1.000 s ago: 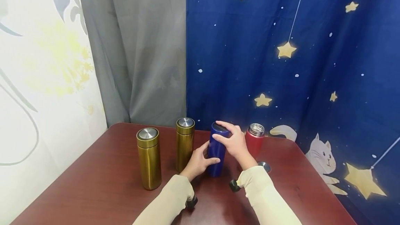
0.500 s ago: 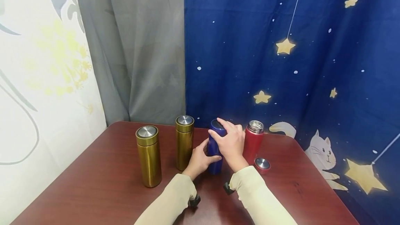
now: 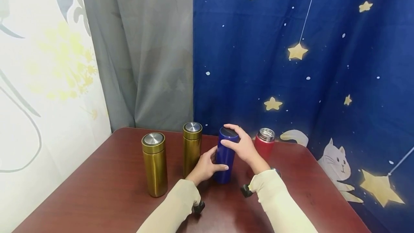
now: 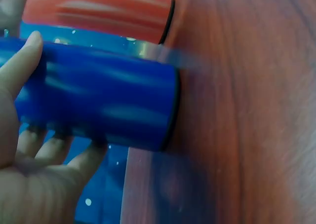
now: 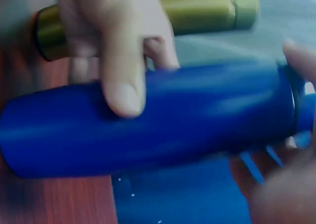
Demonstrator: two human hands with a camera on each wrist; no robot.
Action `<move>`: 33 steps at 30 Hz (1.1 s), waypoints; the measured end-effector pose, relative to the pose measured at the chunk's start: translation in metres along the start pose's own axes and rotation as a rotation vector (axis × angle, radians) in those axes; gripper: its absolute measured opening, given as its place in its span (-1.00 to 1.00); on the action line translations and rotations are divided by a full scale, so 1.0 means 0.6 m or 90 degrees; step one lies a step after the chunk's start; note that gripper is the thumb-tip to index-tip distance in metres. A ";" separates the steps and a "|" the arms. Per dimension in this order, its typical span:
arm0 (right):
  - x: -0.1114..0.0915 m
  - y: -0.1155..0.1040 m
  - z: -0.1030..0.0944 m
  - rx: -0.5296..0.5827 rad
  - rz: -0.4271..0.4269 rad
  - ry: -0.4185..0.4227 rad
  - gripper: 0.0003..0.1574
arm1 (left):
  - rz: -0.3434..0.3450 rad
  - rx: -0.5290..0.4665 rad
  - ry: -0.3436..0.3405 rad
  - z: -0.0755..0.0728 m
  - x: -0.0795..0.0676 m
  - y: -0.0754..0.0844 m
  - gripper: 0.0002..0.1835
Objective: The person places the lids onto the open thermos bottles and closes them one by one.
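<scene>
A blue thermos bottle (image 3: 225, 157) stands upright near the middle of the table. My left hand (image 3: 205, 166) grips its body from the left, thumb across the front and fingers behind, as the left wrist view also shows. From the right, my right hand (image 3: 240, 145) holds the blue lid (image 3: 229, 133) at the top, thumb on the near side and fingers over the far rim. A dark seam between lid and body shows in the right wrist view. Right of it stands a red thermos bottle (image 3: 264, 146), uncapped with its steel mouth showing, partly behind my right hand and forearm.
Two gold thermos bottles, a nearer one (image 3: 155, 170) and a farther one (image 3: 192, 150), stand capped to the left. The red bottle's lid (image 3: 276, 171) is mostly hidden by my right sleeve. Curtains hang behind the dark red table (image 3: 106, 186).
My right hand turned on the blue lid, its wrist swinging left and then back right, so the sleeve again covers most of the red lid. My left hand keeps its grip.
</scene>
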State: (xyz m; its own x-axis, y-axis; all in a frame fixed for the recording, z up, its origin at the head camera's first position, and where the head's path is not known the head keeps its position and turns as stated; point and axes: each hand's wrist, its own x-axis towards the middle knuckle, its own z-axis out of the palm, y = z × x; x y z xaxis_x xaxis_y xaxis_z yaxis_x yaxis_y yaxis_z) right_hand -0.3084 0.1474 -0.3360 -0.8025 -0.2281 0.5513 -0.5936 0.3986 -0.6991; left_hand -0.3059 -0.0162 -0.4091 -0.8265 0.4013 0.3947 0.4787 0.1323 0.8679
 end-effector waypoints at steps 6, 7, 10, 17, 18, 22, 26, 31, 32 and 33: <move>0.005 0.005 -0.022 0.249 0.030 -0.176 -0.35 | 0.003 -0.086 -0.091 -0.008 0.017 -0.041 -0.22; 0.004 0.003 -0.025 0.263 0.031 -0.184 -0.36 | 0.004 -0.093 -0.103 -0.007 0.020 -0.049 -0.22; 0.000 -0.005 -0.030 0.280 0.034 -0.193 -0.38 | -0.007 -0.100 -0.122 -0.004 0.023 -0.062 -0.24; -0.002 -0.015 -0.031 0.232 0.051 -0.181 -0.41 | -0.019 -0.072 -0.087 -0.002 0.024 -0.065 -0.24; -0.001 -0.016 -0.031 0.226 0.048 -0.178 -0.41 | -0.018 -0.065 -0.084 -0.002 0.023 -0.063 -0.25; -0.002 -0.016 -0.030 0.210 0.034 -0.157 -0.41 | -0.021 -0.028 -0.080 -0.001 0.016 -0.043 -0.30; -0.003 -0.004 -0.025 0.121 0.002 -0.088 -0.40 | -0.020 0.017 -0.058 0.003 0.004 -0.009 -0.35; -0.008 0.016 -0.006 -0.076 -0.030 0.034 -0.41 | -0.016 0.043 -0.024 0.007 -0.010 0.010 -0.36; -0.010 0.016 -0.002 -0.106 -0.038 0.056 -0.41 | -0.016 0.044 -0.020 0.009 -0.012 0.009 -0.35; -0.011 0.015 0.003 -0.135 -0.049 0.079 -0.42 | -0.015 0.045 -0.015 0.009 -0.013 0.008 -0.35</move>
State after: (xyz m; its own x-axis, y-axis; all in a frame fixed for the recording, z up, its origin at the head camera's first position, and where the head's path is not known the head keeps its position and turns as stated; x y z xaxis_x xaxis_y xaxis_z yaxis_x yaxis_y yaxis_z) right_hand -0.3088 0.1512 -0.3467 -0.7343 -0.1586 0.6601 -0.6160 0.5644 -0.5496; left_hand -0.2957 -0.0135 -0.4098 -0.8311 0.4190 0.3657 0.4789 0.2050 0.8536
